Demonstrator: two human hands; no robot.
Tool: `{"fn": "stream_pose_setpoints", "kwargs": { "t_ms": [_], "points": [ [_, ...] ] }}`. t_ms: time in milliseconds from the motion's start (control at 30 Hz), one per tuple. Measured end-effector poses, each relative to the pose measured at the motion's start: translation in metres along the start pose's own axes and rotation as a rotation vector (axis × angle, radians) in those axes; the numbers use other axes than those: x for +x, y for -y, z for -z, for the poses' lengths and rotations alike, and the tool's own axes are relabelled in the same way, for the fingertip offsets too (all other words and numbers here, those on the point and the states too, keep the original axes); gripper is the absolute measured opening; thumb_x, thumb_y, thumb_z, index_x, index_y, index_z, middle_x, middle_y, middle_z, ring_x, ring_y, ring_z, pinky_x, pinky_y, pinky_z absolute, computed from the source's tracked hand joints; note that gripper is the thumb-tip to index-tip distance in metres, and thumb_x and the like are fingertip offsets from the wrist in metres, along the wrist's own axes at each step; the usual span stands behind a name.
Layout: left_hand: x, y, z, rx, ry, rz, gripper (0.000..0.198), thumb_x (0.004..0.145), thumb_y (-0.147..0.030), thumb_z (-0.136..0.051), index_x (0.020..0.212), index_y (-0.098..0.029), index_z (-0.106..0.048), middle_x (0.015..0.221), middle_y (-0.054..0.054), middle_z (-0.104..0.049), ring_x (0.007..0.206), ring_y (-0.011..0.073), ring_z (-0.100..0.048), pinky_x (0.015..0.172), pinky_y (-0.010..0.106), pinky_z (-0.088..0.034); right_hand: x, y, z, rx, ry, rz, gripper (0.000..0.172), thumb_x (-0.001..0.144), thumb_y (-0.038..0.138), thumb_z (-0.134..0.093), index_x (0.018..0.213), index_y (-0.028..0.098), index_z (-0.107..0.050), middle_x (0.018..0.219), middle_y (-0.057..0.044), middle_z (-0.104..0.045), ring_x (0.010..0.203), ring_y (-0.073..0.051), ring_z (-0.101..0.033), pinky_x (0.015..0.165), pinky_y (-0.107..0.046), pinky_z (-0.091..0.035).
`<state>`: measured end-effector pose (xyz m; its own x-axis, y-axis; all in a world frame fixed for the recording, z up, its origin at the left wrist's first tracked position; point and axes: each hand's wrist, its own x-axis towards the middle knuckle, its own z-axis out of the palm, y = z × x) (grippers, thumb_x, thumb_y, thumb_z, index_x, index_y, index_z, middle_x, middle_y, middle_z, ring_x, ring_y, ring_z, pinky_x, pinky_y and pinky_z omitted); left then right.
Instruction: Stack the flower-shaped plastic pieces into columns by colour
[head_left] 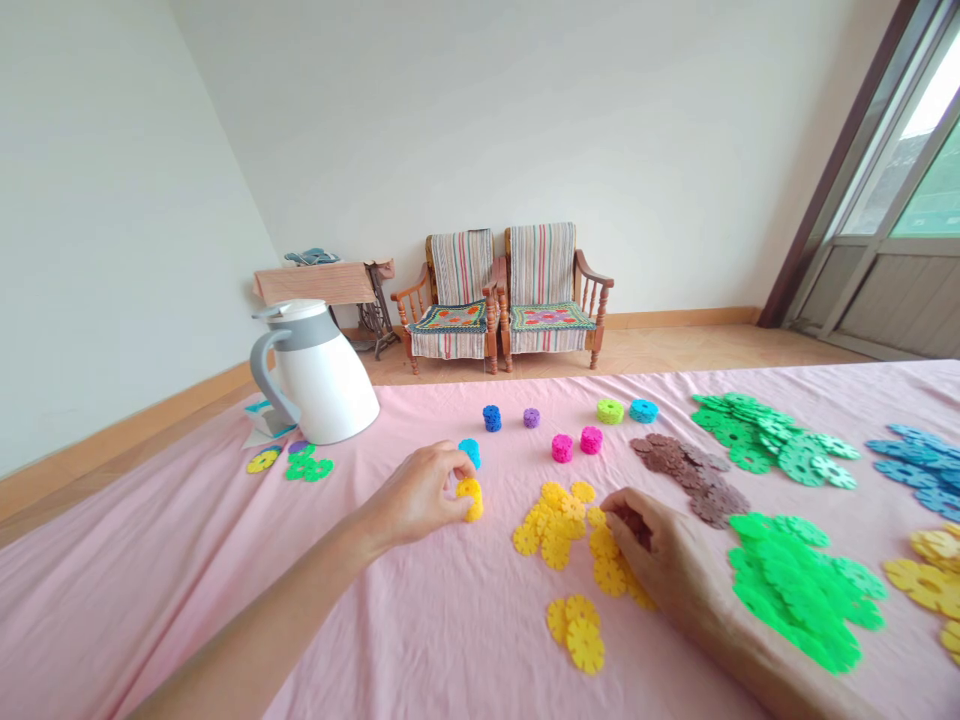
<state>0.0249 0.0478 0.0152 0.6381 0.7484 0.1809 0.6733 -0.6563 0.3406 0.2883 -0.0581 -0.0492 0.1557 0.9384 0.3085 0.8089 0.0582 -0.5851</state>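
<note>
Thumb and fingers of my left hand (424, 492) are closed on a short stack of yellow snowflake discs (471, 498), which sits on the pink cloth. Just behind that stack is a light-blue stack (469, 453). My right hand (660, 545) reaches over the loose pile of yellow discs (551, 522), its fingers curled and pinched at the edge of a yellow disc (596, 516). Part of the pile lies hidden under this hand. Nearer to me are a few more yellow discs (581, 637).
Small dark-blue (491, 418), purple (531, 418), pink (562, 448), lime (610, 411) and blue (643, 411) stacks stand farther back. Brown (686, 470), green (799, 585) and blue piles (919, 468) spread rightward. A white jug (322, 385) stands at left.
</note>
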Motion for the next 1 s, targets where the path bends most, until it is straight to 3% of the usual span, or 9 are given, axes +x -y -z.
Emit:
{"fn": "stream_pose_setpoints", "kwargs": {
  "t_ms": [167, 267, 333, 500, 667, 900, 1000],
  "points": [
    [-0.002, -0.003, 0.005, -0.009, -0.027, 0.012, 0.025, 0.067, -0.017, -0.062, 0.091, -0.019, -0.065, 0.087, 0.001, -0.061, 0.073, 0.0163, -0.056, 0.065, 0.025, -0.041, 0.001, -0.001, -0.001, 0.01, 0.0, -0.003, 0.019, 0.082, 0.028, -0.042, 0.076, 0.021, -0.058, 0.058, 0.003, -0.059, 0.05, -0.012, -0.053, 0.047, -0.022, -0.036],
    [-0.013, -0.017, 0.007, -0.058, -0.113, 0.037, 0.022, 0.074, -0.019, -0.059, 0.096, -0.021, -0.063, 0.091, 0.001, -0.062, 0.073, 0.0151, -0.056, 0.068, 0.026, -0.042, 0.001, -0.003, -0.001, 0.023, -0.019, -0.015, 0.019, 0.083, 0.029, -0.041, 0.08, 0.021, -0.059, 0.061, 0.002, -0.061, 0.052, -0.013, -0.054, 0.048, -0.023, -0.037],
    [-0.027, -0.031, 0.003, -0.095, -0.125, 0.035, 0.014, 0.079, -0.015, -0.052, 0.088, -0.02, -0.062, 0.084, 0.0, -0.061, 0.072, 0.0143, -0.056, 0.068, 0.025, -0.042, 0.002, -0.006, 0.001, 0.019, -0.028, -0.023, 0.019, 0.083, 0.029, -0.041, 0.082, 0.021, -0.059, 0.064, 0.001, -0.061, 0.055, -0.014, -0.055, 0.051, -0.024, -0.038],
    [-0.069, -0.056, -0.026, -0.162, 0.106, -0.039, 0.014, 0.072, -0.005, -0.051, 0.073, -0.018, -0.056, 0.074, -0.002, -0.056, 0.065, 0.0121, -0.053, 0.059, 0.021, -0.039, 0.005, -0.012, 0.006, -0.051, 0.036, -0.011, 0.019, 0.081, 0.025, -0.042, 0.081, 0.021, -0.061, 0.068, 0.0, -0.062, 0.058, -0.014, -0.055, 0.055, -0.026, -0.039],
    [-0.087, -0.057, -0.048, -0.179, 0.085, -0.032, 0.018, 0.072, 0.0, -0.048, 0.07, -0.017, -0.053, 0.074, -0.001, -0.052, 0.064, 0.0109, -0.051, 0.057, 0.02, -0.038, 0.001, -0.006, 0.001, -0.032, 0.116, 0.029, 0.019, 0.079, 0.022, -0.043, 0.08, 0.02, -0.061, 0.07, 0.0, -0.061, 0.056, -0.013, -0.055, 0.053, -0.025, -0.038],
    [-0.085, -0.055, -0.05, -0.22, 0.057, -0.013, 0.019, 0.074, 0.001, -0.048, 0.073, -0.016, -0.055, 0.074, 0.0, -0.052, 0.064, 0.0114, -0.052, 0.058, 0.02, -0.039, -0.014, 0.033, -0.005, 0.246, 0.282, 0.045, 0.02, 0.081, 0.018, -0.043, 0.086, 0.02, -0.063, 0.074, 0.0, -0.063, 0.066, -0.013, -0.058, 0.06, -0.024, -0.043],
    [-0.086, -0.052, -0.052, -0.225, 0.059, -0.013, 0.019, 0.074, 0.001, -0.048, 0.074, -0.016, -0.056, 0.074, 0.0, -0.053, 0.065, 0.0118, -0.052, 0.059, 0.02, -0.04, -0.007, 0.036, -0.003, 0.249, 0.269, 0.052, 0.021, 0.082, 0.017, -0.043, 0.085, 0.019, -0.063, 0.072, -0.001, -0.062, 0.065, -0.013, -0.058, 0.061, -0.025, -0.044]
  ]
}}
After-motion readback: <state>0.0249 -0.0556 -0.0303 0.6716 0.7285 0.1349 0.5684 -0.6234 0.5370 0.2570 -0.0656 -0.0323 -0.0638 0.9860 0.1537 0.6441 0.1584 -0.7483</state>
